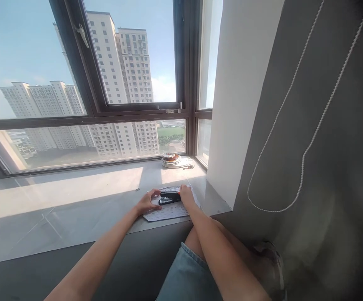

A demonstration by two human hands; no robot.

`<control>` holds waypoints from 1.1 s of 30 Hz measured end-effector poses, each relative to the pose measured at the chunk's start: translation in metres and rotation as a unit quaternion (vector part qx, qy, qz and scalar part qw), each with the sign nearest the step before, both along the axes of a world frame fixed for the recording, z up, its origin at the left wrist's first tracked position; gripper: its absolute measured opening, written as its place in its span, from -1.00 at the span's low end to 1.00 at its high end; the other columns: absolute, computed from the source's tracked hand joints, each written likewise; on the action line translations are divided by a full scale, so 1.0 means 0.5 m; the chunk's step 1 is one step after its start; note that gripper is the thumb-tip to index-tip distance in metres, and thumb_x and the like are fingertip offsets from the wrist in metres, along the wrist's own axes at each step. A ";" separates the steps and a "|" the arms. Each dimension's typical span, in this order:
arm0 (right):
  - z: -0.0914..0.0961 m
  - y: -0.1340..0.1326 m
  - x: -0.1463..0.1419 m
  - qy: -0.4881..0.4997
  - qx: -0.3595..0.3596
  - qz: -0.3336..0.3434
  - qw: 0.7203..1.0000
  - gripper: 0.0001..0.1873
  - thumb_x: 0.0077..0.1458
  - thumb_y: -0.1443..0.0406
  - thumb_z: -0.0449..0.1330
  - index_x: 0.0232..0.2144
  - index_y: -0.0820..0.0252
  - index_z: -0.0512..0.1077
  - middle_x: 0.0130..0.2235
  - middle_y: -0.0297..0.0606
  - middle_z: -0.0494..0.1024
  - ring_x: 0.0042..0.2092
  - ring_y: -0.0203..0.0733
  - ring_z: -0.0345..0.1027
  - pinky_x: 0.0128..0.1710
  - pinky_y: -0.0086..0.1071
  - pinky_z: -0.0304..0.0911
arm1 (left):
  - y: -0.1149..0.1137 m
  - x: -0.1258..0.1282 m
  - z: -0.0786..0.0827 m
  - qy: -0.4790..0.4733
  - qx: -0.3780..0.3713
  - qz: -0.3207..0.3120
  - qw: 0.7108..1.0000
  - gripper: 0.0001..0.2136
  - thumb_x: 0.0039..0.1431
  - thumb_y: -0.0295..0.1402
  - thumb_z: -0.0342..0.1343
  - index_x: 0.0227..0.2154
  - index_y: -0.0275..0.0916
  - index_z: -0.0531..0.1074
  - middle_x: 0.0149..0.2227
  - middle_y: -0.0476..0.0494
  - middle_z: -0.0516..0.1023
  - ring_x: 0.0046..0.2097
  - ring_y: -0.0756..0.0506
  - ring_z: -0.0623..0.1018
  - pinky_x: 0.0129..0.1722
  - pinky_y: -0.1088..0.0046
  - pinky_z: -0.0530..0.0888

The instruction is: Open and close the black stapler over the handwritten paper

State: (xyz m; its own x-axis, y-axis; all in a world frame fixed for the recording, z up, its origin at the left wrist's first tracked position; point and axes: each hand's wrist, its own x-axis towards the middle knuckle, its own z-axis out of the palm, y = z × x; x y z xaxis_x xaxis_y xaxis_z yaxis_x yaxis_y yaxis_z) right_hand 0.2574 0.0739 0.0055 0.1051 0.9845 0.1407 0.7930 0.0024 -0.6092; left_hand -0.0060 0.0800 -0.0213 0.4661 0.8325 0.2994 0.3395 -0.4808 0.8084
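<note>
A black stapler [169, 196] lies over sheets of printed or written paper [165, 214] on the windowsill. Its top arm and base spread apart towards the left. My right hand [187, 195] is closed around the stapler's right end, where a bit of orange-red shows. From the other side, my left hand [148, 202] curves in a C, its forefinger at the tip of the top arm and its thumb at the base. Whether staples are inside is too small to make out.
A small stack of round plates or coasters [171, 160] stands in the sill's back corner, with a small chain-like item [188, 167] beside it. A small grey piece [137, 189] lies on the sill [75, 213]. A bead cord [274, 210] hangs at the right wall.
</note>
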 end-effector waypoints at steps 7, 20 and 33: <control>0.018 -0.011 -0.011 0.020 0.070 0.030 0.997 -0.69 0.38 0.33 -0.03 -0.17 0.21 0.52 -0.20 -0.02 0.57 -0.12 0.00 0.45 -0.16 -0.26 0.21 | -0.007 0.006 0.009 -0.015 -0.010 0.011 1.000 -0.16 -0.26 -0.16 0.57 0.13 -0.17 0.33 0.07 -0.29 0.53 0.17 -0.30 0.51 0.30 0.01 0.31; 0.047 -0.059 -0.023 -0.032 0.178 0.214 0.960 -0.70 0.13 0.31 0.36 -0.06 0.07 0.54 -0.11 -0.25 0.63 -0.06 -0.07 0.45 -0.14 -0.36 0.18 | -0.001 -0.003 0.022 -0.041 0.005 0.079 0.996 -0.22 -0.14 -0.07 0.50 0.12 -0.13 0.27 0.07 -0.27 0.48 0.09 -0.25 0.52 -0.05 0.25 0.50; 0.055 -0.093 -0.077 -0.225 0.403 0.272 0.844 -0.66 0.43 0.40 -0.04 0.13 0.17 0.40 -0.04 -0.07 0.55 0.02 -0.03 0.32 -0.02 -0.17 0.11 | -0.020 0.010 0.045 -0.087 -0.062 0.071 0.992 -0.48 0.00 -0.08 0.38 -0.09 -0.22 0.32 -0.37 -0.01 0.54 -0.38 -0.06 0.50 -0.37 0.46 0.35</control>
